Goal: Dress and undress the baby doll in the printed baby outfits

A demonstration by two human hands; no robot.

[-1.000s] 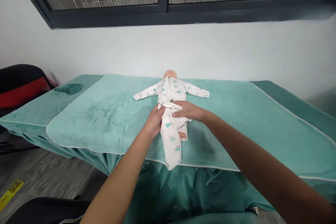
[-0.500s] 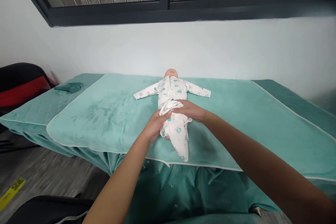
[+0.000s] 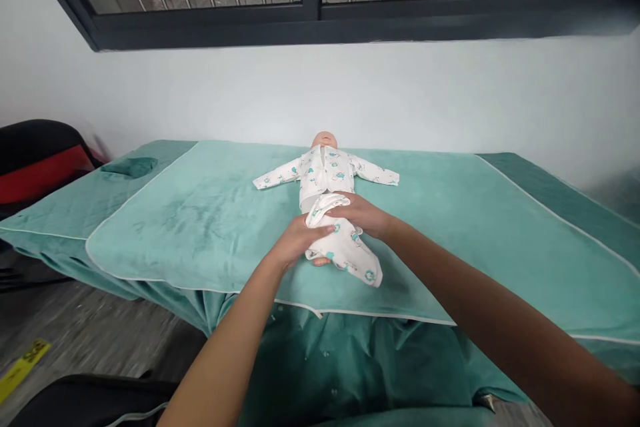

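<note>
A baby doll lies on its back on a teal towel, wearing a white printed top with sleeves spread out. White printed trousers are bunched at its waist, one leg trailing toward me and to the right. My left hand grips the trousers' waistband on the left side, fingers curled. At the right side of the waistband my right hand is closed on the cloth. A bare doll foot shows under the cloth.
The towel covers a teal padded table against a white wall below a dark window frame. A small teal cushion lies at the far left. A black and red seat stands left of the table. Grey floor lies below left.
The loose trouser leg, which hung over the towel's front edge, has been drawn up and swung to the right. Both hands stayed at the doll's waist.
</note>
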